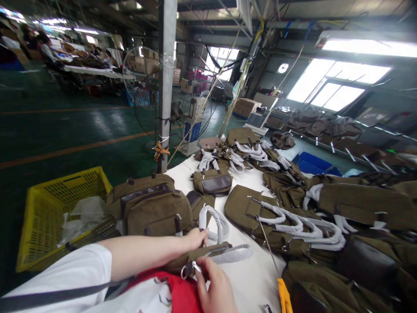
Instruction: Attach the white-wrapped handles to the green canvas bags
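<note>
An olive-green handbag (210, 250) lies close to my body at the table's near edge, partly hidden by my arms. Its handles (219, 221) are wrapped in pale plastic and stand up in a loop. My left hand (195, 239) is closed at the bag's upper edge, by the base of one handle. With thumb and fingers, my right hand (216, 284) pinches a small metal fitting at the bag's end, beside a metal ring (184, 273). Whether that fitting is a clasp or a zip pull, I cannot tell.
Olive bags (158, 213) stand at the left, and several more (243, 204) cover the right side of the white table (243, 278). An orange-handled tool (284, 295) lies at front right. A yellow crate (35, 234), a post (167, 87) and a fan (140, 104) are beyond.
</note>
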The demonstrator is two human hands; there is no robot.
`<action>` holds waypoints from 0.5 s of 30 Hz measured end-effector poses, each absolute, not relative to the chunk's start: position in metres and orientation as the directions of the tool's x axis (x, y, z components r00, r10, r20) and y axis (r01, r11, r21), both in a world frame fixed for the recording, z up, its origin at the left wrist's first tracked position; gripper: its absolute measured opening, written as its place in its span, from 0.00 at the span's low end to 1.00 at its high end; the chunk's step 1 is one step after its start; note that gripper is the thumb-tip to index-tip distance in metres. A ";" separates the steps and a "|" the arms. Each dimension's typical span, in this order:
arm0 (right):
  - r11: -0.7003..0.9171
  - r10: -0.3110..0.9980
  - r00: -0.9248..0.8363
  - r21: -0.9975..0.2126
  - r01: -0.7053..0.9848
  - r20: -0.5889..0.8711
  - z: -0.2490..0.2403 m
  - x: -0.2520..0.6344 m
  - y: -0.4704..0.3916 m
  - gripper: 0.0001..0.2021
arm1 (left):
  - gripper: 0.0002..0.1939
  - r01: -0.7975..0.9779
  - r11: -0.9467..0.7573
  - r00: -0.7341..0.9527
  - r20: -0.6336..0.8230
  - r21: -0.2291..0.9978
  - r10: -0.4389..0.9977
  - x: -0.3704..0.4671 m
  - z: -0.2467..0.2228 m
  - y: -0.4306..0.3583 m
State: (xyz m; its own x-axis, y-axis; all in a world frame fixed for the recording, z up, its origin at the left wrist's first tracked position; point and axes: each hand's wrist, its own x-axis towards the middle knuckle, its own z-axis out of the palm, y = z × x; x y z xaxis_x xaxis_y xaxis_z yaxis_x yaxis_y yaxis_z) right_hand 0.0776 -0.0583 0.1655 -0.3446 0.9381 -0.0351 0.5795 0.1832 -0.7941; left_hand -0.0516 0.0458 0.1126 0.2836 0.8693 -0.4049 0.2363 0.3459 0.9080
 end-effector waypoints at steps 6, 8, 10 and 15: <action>0.238 0.938 -0.341 -0.595 0.768 -0.066 0.191 0.070 -0.046 0.10 | 0.31 0.289 0.399 0.293 -0.477 0.870 0.829 -0.057 0.118 0.058; 0.193 0.940 -0.317 -0.569 0.800 -0.127 0.197 0.069 -0.043 0.10 | 0.31 0.298 0.420 0.271 -0.498 0.857 0.824 -0.056 0.119 0.053; 0.119 0.936 -0.300 -0.636 0.763 -0.184 0.201 0.069 -0.042 0.08 | 0.30 0.301 0.442 0.244 -0.516 0.845 0.821 -0.055 0.119 0.048; -0.074 0.932 -0.247 -0.808 0.585 -0.265 0.202 0.068 -0.042 0.04 | 0.30 0.277 0.482 0.202 -0.541 0.831 0.817 -0.048 0.115 0.038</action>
